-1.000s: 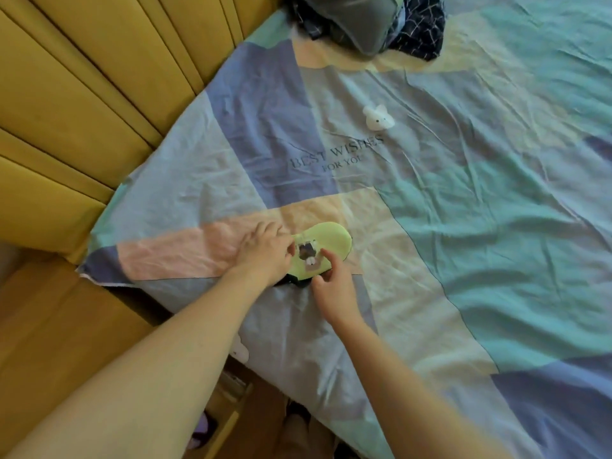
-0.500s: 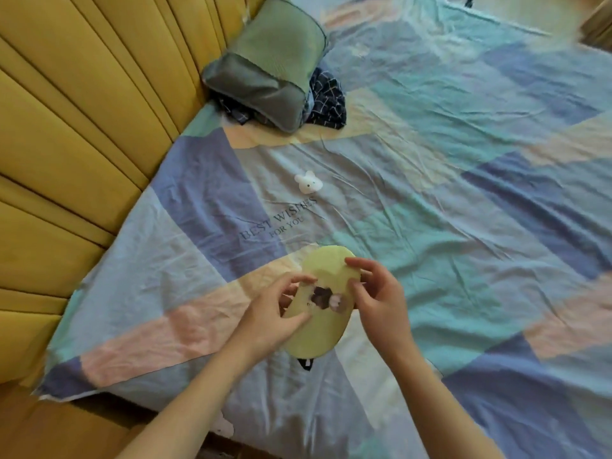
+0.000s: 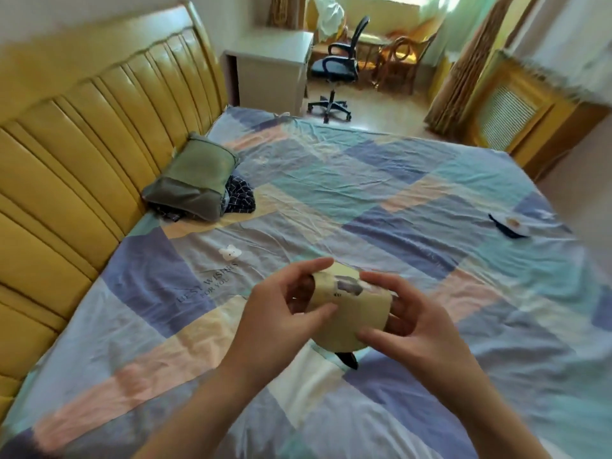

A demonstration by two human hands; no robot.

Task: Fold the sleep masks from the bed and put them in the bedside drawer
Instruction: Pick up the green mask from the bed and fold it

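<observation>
Sleep mask (image 3: 351, 313) is off the bed (image 3: 381, 200), pinched in both grips: left hand (image 3: 275, 313) on its left end, right hand (image 3: 410, 323) on its right. Long axis runs between them; strap hangs below.

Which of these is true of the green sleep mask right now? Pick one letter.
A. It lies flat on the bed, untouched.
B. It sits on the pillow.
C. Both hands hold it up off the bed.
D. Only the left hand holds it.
C: the green sleep mask is gripped between the left hand and the right hand, raised above the bedsheet, well away from the pillow.
</observation>
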